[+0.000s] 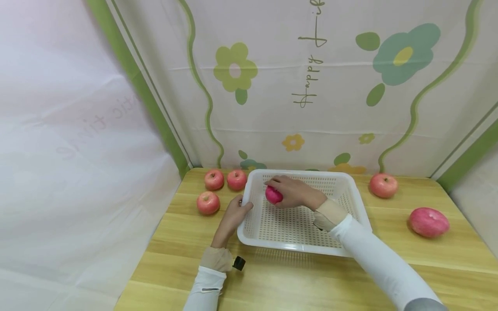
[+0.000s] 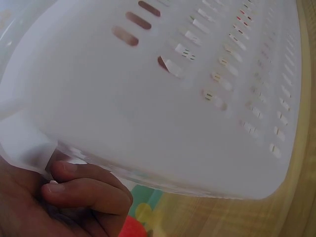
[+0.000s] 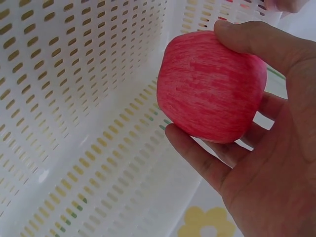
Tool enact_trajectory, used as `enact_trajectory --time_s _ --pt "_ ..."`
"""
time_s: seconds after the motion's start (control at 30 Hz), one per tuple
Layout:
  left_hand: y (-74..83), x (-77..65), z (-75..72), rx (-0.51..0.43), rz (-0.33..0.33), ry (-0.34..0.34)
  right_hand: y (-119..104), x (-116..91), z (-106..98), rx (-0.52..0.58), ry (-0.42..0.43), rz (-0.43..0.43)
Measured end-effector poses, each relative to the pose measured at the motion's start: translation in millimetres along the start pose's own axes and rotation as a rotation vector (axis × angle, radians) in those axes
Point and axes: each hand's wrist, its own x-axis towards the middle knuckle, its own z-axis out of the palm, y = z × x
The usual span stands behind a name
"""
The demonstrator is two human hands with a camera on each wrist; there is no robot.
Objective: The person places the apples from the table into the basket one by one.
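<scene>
A white plastic basket (image 1: 303, 247) with slotted walls stands on the wooden table. My right hand (image 1: 293, 192) reaches inside it, near the left end, and holds a red apple (image 1: 274, 195). In the right wrist view the thumb lies on one side of the apple (image 3: 212, 86) and the fingers curl round the other, beside the slotted wall. My left hand (image 1: 232, 218) grips the basket's left rim, thumb over the top. From the left wrist view, its curled fingers (image 2: 89, 190) show beneath the rim, outside the wall.
Left of the basket sit three pinkish-red apples (image 1: 208, 203). To its right are another apple (image 1: 383, 185) and a larger oval pink fruit (image 1: 429, 222). A flower-printed curtain (image 1: 272, 112) hangs along the table's (image 1: 163, 259) back edge.
</scene>
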Motion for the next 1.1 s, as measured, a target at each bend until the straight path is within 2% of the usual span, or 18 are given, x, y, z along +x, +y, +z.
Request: enact_trajectory --time_s 0.43,0.9,1.1 --pt "1.4 0.6 -0.7 -0.004 -0.002 -0.016 0.8 7.2 3.2 -0.016 -0.013 0.002" --pt "2.7 -0.5 0.3 0.021 -0.012 0.004 -0.7 14.5 8.7 0.006 -0.027 -0.017" --pt "2.3 -0.3 0.9 0.016 -0.013 0.003 -0.8 17.3 12.8 -0.005 -0.057 -0.013"
